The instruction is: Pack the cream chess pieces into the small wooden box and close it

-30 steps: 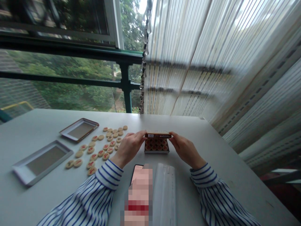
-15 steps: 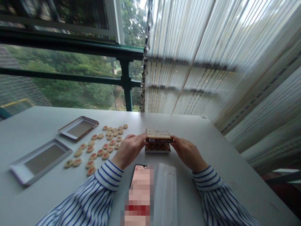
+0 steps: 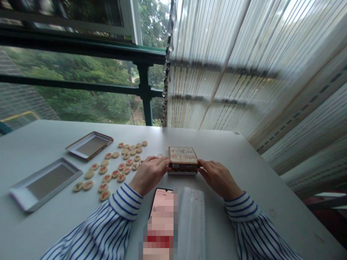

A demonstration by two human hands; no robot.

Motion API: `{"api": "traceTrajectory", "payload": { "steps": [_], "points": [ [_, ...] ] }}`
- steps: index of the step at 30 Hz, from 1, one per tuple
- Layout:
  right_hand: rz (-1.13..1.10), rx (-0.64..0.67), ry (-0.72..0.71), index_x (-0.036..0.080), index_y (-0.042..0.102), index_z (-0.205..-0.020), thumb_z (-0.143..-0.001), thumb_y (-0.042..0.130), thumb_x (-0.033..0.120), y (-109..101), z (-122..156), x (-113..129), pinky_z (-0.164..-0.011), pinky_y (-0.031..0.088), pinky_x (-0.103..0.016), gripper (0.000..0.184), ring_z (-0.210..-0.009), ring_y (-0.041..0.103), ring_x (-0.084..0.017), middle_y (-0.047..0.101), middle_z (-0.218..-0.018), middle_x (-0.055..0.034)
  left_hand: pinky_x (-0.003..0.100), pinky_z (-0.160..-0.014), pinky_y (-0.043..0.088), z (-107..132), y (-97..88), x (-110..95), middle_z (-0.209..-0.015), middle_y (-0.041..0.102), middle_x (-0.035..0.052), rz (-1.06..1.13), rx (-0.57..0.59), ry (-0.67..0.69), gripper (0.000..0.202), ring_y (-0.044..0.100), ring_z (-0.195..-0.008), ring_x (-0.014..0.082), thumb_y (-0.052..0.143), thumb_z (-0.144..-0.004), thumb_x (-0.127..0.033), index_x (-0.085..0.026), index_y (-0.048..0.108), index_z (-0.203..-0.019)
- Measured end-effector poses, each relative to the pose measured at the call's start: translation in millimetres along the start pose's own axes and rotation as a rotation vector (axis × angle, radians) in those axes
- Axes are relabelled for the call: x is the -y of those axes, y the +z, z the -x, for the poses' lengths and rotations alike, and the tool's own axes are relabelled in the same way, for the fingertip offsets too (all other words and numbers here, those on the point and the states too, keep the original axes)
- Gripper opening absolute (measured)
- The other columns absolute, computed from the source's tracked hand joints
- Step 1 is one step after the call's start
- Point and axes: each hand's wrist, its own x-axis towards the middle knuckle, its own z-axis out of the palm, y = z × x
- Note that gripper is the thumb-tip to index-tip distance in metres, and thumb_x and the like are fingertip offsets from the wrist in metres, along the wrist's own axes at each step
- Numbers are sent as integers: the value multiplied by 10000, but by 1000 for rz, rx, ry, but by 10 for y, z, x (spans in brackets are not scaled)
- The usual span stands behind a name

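Note:
A printed box lid [image 3: 183, 156] with dark characters on top sits over a shallow box tray [image 3: 182, 173], whose pale lower edge still shows beneath it. My left hand [image 3: 151, 174] grips the lid's left front corner between thumb and fingers. On the opposite corner, my right hand [image 3: 219, 177] pinches the lid in the same way. The round pieces inside the tray are now mostly hidden by the lid. Left of my left hand, several round wooden xiangqi pieces [image 3: 121, 177] lie spread on the white table [image 3: 244, 231], some with red characters, some blank side up.
At the left lie an open brown-edged box lid [image 3: 89, 145] and a white tray [image 3: 46, 184]. A phone [image 3: 162, 202], partly blurred out, and a translucent plastic roll or case [image 3: 192, 224] lie in front of me. Behind the table hang string curtains [image 3: 211, 72] beside a window railing [image 3: 146, 90].
The lid has come down over the tray and tilted flatter, covering the row of pieces that showed before. Both hands moved down slightly with it.

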Motion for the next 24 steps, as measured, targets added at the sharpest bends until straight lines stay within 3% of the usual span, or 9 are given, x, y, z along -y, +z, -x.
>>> {"api": "traceTrajectory", "payload": {
  "steps": [24],
  "points": [
    [39, 60, -72, 143, 550, -1022, -855, 462, 283, -8, 11, 43, -692, 404, -282, 235, -751, 597, -171, 664, -816, -83, 368, -850, 375, 47, 39, -10, -990, 639, 39, -7, 80, 8, 177, 582, -887, 162, 464, -836, -189, -188, 542, -996]
  ]
}}
